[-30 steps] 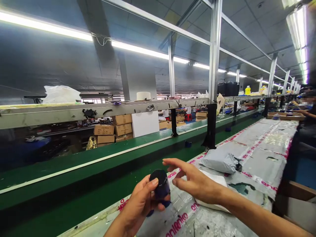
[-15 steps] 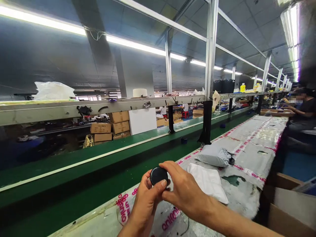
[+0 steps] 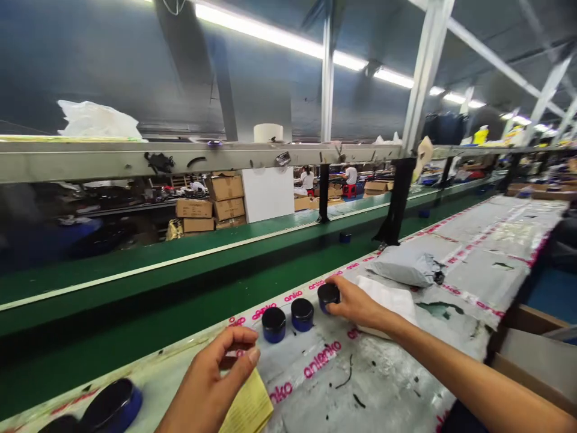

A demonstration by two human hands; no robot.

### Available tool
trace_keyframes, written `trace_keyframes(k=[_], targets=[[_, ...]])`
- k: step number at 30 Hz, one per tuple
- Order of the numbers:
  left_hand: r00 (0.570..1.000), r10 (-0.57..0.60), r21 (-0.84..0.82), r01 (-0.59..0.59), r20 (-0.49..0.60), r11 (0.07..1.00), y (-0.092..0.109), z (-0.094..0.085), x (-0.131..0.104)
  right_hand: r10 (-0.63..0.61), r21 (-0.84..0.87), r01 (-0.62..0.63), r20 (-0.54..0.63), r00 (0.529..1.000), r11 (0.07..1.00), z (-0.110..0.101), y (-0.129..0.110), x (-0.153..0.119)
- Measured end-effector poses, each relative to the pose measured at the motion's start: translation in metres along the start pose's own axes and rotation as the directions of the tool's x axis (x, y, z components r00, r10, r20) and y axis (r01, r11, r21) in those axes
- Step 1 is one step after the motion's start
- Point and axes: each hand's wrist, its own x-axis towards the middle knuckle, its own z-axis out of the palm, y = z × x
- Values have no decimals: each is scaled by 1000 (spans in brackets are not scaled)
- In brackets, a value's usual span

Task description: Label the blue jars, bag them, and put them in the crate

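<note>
My right hand (image 3: pixel 354 300) grips a blue jar with a black lid (image 3: pixel 328 296) at the right end of a short row on the covered table. Two similar jars, one in the middle (image 3: pixel 302 314) and one at the left (image 3: pixel 273 325), stand upright beside it. My left hand (image 3: pixel 225 367) hangs with fingers curled but apart, holding nothing, above a yellow printed paper (image 3: pixel 250 403). Larger blue containers with black lids (image 3: pixel 112 404) sit at the lower left, partly cut off by the frame.
A green conveyor (image 3: pixel 180 313) runs beyond the table edge, carrying small blue jars (image 3: pixel 345 237). A grey plastic bag (image 3: pixel 406 266) and folded white material (image 3: pixel 387 297) lie right of the row. Cardboard boxes (image 3: pixel 536 361) stand at the lower right.
The hands have separated; both were around a black-lidded round item. The right is now at the row, the left lower down and empty. The view has tilted down, showing the row, paper and larger containers.
</note>
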Motion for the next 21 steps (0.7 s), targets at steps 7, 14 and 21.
trace_keyframes(k=[7,14,21], targets=[[994,-96,514,59,47,856,-36,0,-29,-68,-19,70,99,993,997,15,11,7],[996,-73,537,86,-46,839,-37,22,-27,-77,32,79,-69,995,996,8,-45,-44],[999,-48,411,42,5,911,-60,27,-19,-80,274,-22,355,931,961,89,-101,-102]])
